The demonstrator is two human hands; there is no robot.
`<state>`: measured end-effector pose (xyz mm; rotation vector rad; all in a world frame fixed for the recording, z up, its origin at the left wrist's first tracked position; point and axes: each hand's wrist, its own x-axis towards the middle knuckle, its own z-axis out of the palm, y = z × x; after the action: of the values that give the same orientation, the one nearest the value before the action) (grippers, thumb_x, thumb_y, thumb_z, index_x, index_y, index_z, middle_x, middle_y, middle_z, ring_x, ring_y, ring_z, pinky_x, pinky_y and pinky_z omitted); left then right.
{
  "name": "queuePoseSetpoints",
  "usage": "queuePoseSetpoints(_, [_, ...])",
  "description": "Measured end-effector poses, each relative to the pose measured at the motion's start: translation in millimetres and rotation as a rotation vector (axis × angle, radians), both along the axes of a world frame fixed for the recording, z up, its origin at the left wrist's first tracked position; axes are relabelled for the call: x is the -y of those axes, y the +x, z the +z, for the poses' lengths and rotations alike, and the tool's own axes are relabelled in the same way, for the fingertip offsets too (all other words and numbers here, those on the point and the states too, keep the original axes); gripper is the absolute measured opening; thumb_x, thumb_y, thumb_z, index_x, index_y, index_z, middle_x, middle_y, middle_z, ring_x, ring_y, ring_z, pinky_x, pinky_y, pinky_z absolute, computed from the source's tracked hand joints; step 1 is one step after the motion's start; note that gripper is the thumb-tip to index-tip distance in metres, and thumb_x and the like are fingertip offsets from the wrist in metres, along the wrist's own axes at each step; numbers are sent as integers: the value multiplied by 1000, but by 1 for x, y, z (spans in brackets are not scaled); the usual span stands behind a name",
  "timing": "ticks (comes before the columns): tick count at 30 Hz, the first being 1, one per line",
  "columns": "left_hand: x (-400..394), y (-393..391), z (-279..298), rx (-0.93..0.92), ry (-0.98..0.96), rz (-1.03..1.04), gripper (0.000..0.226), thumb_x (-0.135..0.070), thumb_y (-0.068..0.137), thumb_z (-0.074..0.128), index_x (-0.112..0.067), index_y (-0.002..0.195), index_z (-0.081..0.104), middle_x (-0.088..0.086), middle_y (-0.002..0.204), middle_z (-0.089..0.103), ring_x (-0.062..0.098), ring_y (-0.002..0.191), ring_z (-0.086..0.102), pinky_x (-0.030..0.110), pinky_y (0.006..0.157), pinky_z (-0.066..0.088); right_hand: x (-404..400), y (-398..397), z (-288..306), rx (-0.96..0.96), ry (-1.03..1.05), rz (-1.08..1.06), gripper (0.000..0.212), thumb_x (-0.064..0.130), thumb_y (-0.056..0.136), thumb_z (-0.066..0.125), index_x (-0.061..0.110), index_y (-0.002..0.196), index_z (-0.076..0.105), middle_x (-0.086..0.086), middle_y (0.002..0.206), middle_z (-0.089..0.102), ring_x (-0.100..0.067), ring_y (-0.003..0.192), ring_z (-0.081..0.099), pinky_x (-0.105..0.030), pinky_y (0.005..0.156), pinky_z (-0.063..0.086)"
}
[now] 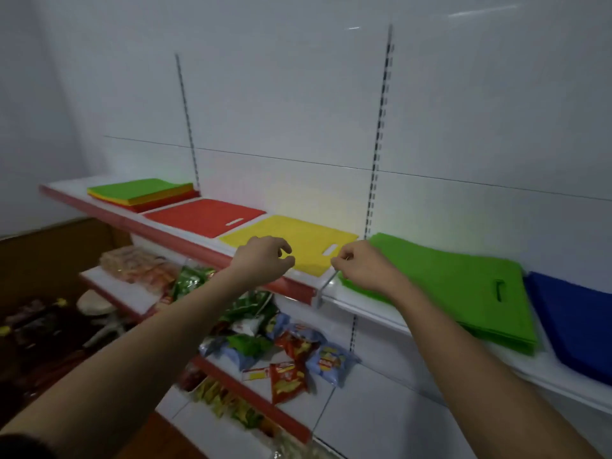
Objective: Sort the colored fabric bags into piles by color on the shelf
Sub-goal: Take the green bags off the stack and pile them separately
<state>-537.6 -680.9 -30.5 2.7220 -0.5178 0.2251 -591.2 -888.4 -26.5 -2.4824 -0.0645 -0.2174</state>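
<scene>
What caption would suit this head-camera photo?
Both hands, left hand and right hand, over the yellow bag between red bag and green pile.

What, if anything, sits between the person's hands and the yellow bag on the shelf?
Nothing visible. The left hand and right hand hover at the front edge of the yellow bag, with no other object between them and it.
</scene>
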Motion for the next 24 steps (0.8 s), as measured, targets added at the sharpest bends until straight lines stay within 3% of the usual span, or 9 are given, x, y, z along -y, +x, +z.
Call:
queuePoseSetpoints(3, [-59, -10, 6, 2, -22, 139, 27, -48, 92, 56, -26, 106, 67, -4, 99, 68, 16, 85, 63, 36, 77, 56, -64, 16, 2, -44, -20, 157, 33, 27, 95, 58, -2, 80, 63, -19, 73, 61, -22, 60, 49, -31, 59, 38])
queuePoseSetpoints(8, [-158, -23, 8, 9, -16, 340, 26, -50, 87, 58, -25, 86, 65, -8, 79, 65, 10, 74, 61, 31, 73, 55, -176, 36, 14, -23, -128, 369, 39, 36, 96, 55, 12, 68, 42, -11, 65, 36, -21, 60, 34, -31, 56, 27])
queuePoseSetpoints(13, [-264, -22, 10, -46, -47, 464, 26, -45, 91, 58, -20, 86, 64, -2, 82, 65, 9, 70, 59, 24, 53, 40, -288, 62, 20, -57, -198, 479, 40, 41, 91, 58, 13, 67, 46, -9, 66, 44, -22, 59, 43, -34, 58, 34])
queuePoseSetpoints(18, [-371, -16, 2, -55, -107, 541, 20, -42, 91, 56, -25, 83, 63, 5, 87, 72, 20, 72, 67, 28, 56, 48, -398, 82, 17, -31, -238, 523, 45, 41, 94, 54, 15, 59, 49, -2, 57, 47, -18, 54, 47, -30, 54, 35])
queuePoseSetpoints(21, [-428, -14, -9, -48, -91, 592, 22, -45, 91, 57, -24, 89, 64, -4, 82, 67, 14, 74, 66, 32, 67, 60, -456, 94, 11, 11, -209, 545, 41, 39, 95, 53, 13, 63, 50, -5, 60, 49, -20, 57, 48, -30, 55, 35])
queuePoseSetpoints(24, [-474, -6, -13, -59, -74, 617, 21, -44, 92, 56, -25, 93, 64, -6, 84, 66, 11, 75, 65, 33, 70, 60, -510, 113, 4, 29, -218, 566, 36, 34, 92, 54, 18, 61, 48, 7, 56, 43, -15, 53, 46, -31, 54, 37])
